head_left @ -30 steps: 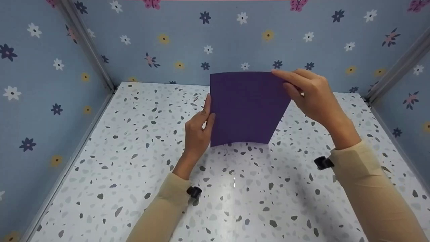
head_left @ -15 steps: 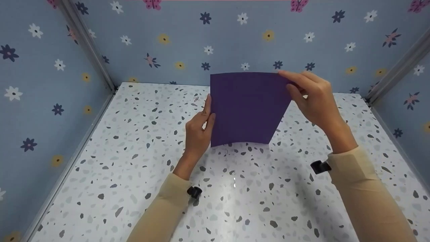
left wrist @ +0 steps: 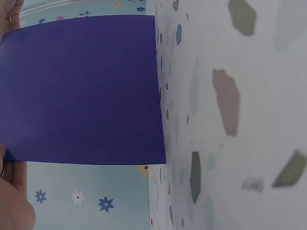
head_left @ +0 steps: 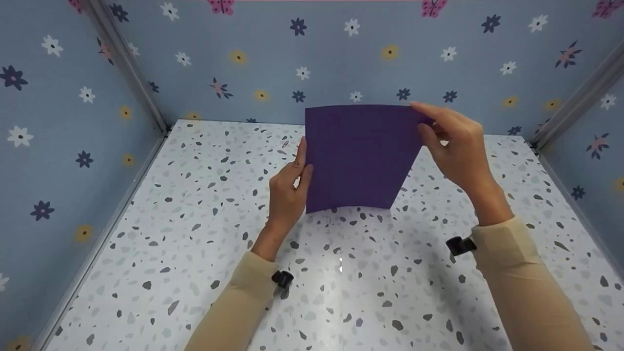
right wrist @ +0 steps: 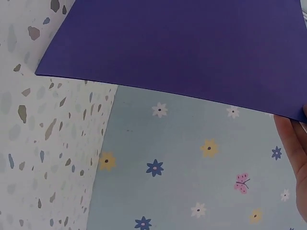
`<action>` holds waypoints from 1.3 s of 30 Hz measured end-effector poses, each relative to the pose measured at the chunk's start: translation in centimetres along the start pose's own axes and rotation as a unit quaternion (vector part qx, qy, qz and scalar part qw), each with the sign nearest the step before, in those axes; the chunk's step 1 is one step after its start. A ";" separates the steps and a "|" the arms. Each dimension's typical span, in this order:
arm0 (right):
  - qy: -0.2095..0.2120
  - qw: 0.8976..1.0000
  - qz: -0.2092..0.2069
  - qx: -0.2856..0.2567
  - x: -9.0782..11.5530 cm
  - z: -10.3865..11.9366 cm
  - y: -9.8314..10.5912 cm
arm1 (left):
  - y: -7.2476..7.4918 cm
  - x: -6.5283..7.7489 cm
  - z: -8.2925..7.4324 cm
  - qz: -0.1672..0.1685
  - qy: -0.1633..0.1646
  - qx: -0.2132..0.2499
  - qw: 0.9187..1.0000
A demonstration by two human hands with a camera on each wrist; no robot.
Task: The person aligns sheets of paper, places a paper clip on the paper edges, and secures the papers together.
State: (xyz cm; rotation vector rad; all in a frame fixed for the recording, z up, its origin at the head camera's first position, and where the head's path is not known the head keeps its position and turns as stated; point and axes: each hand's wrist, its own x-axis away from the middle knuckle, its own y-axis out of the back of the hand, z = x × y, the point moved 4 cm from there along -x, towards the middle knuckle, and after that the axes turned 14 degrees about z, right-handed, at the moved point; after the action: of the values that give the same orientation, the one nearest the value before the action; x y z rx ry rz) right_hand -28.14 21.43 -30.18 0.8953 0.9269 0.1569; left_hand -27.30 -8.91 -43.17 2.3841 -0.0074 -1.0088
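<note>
Purple sheet (head_left: 358,158) stands roughly upright between left hand (head_left: 286,190) and right hand (head_left: 460,146), near the speckled tabletop (head_left: 161,253) — left fingers pinching its left edge, right fingers higher, pinching the upper right corner.

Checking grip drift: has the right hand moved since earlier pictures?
Yes: the right hand moved right; its fingers, once below a dark wall flower, now lie right of it.

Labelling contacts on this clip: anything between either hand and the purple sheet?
Nothing visible. In the head view, the left hand grips the purple sheet directly at its left edge, and the right hand pinches it near the upper right corner. Areas behind the sheet are hidden there.
</note>
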 end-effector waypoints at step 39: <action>-0.039 0.990 -0.128 -0.042 2.3 -0.5 -2.1 | 0.1 0.0 0.0 -0.002 -0.004 0.000 1.000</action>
State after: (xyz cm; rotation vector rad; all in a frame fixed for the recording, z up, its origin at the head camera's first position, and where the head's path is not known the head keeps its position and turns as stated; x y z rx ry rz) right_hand -27.60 21.45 -33.23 0.6930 0.9474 -0.0591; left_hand -27.22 -8.98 -43.12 2.3816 -0.0055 -1.0199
